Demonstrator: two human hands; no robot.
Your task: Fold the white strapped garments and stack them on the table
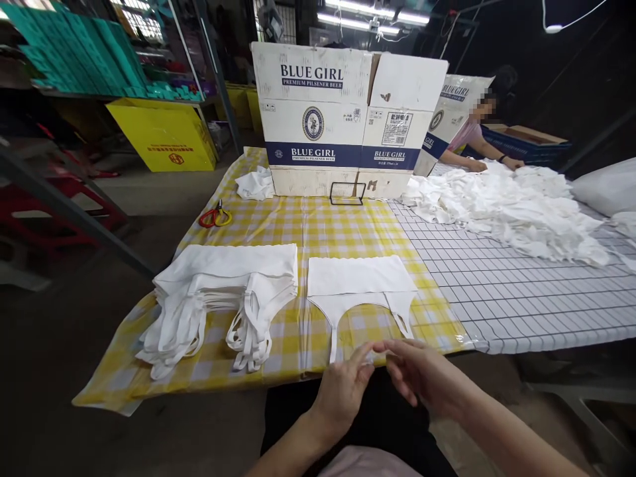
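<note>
My left hand (342,392) is at the front edge of the table, thumb and forefinger drawn together. Something pale may lie between them, too small to make out. Facing it, my right hand (428,376) has its forefinger stretched out, touching or nearly touching the left fingertips, its other fingers loosely bent and apart. Just beyond both hands, a white strappy top (360,277) lies flat with its straps toward me, one strap ending near my left hand. To its left sits a neat stack of white strappy tops (233,262), straps hanging toward the front edge.
Red and yellow-handled scissors (215,216) lie on the yellow checked cloth (318,228). Behind stand a white beer carton (318,119) and a black wire stand (348,193). At right, a person's hands (474,165) touch a heap of white fabric (517,205). A metal pole (74,205) crosses the left side.
</note>
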